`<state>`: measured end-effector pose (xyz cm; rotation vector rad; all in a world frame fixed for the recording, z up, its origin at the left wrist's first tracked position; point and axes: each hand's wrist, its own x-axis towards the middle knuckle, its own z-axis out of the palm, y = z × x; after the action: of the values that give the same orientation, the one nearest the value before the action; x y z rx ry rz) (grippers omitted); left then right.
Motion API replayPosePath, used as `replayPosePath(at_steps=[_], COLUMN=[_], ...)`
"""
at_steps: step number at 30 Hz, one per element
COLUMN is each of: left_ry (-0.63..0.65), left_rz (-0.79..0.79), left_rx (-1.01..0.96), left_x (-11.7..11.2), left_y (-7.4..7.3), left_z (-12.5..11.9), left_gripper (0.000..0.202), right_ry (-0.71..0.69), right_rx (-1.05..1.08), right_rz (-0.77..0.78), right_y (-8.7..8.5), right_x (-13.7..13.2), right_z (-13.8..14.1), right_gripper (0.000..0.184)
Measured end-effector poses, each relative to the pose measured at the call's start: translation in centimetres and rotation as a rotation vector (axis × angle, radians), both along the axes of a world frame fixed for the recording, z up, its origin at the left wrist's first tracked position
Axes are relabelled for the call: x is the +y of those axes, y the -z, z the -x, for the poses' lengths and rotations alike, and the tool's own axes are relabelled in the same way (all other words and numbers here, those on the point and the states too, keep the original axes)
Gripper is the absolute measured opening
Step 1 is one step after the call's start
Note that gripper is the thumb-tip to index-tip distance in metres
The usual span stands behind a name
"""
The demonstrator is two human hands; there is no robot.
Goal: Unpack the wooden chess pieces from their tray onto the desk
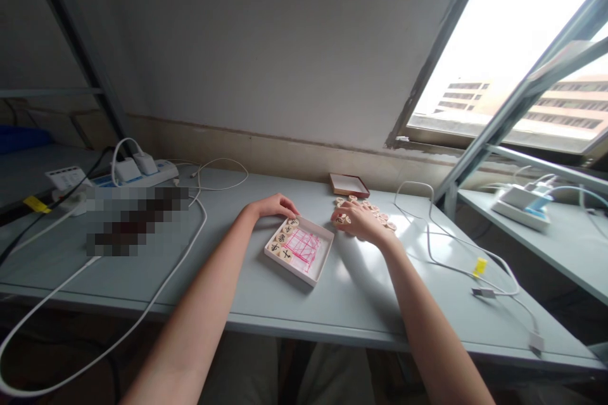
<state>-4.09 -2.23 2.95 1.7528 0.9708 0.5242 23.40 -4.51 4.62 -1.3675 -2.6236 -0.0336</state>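
A shallow white box (323, 269) sits on the desk, with several round Chinese chess pieces (282, 239) lined up along its left side. Pink lines are drawn on its floor. My left hand (276, 205) is at the box's far left corner, its bent fingers gripping the rim beside the top piece. To the right of the box lies a loose pile of Chinese chess pieces (382, 218). My right hand (358, 218) is over the pile's left part, fingers curled down around a piece at its near edge; the fingertips are partly hidden.
Behind the pile, a box lid (349, 185) with a red-brown edge rests near the wall. White cables (430, 247) loop across the desk (228, 294) on the right and left. A power strip (152, 174) with plugs stands at the back left, beside a blurred-out patch.
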Motion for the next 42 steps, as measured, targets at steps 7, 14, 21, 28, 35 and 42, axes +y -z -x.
replayPosePath(at_steps=[7,14,21,28,35,42], left_ry=[0.028,0.031,0.042,0.01,0.052,0.044], left_rz=[-0.014,-0.039,-0.024,0.045,0.019,-0.041], left_rx=[-0.016,0.013,0.03,0.022,0.036,0.058], left_x=[0.6,0.7,0.3,-0.8,-0.5,0.2], left_y=[0.6,0.7,0.2,-0.9,-0.7,0.0], left_z=[0.2,0.3,0.2,0.1,0.3,0.4], left_gripper=[0.024,0.028,0.029,0.029,0.03,0.028], right_ry=[-0.201,-0.564,-0.404,-0.106,-0.172,-0.289], right_rx=[0.207,0.238,0.281,0.099,0.082,0.112], right_rz=[0.144,0.304,0.292,0.256,0.21,-0.056], right_y=[-1.3,-0.8,-1.5,-2.5,-1.7,-0.5], right_x=[-1.6,-6.0,-4.0,-1.6,-1.2,-4.0], right_z=[2.3,9.0,5.7,-0.2,-0.2,7.0], right_gripper=[0.019,0.024,0.019,0.017,0.02,0.027])
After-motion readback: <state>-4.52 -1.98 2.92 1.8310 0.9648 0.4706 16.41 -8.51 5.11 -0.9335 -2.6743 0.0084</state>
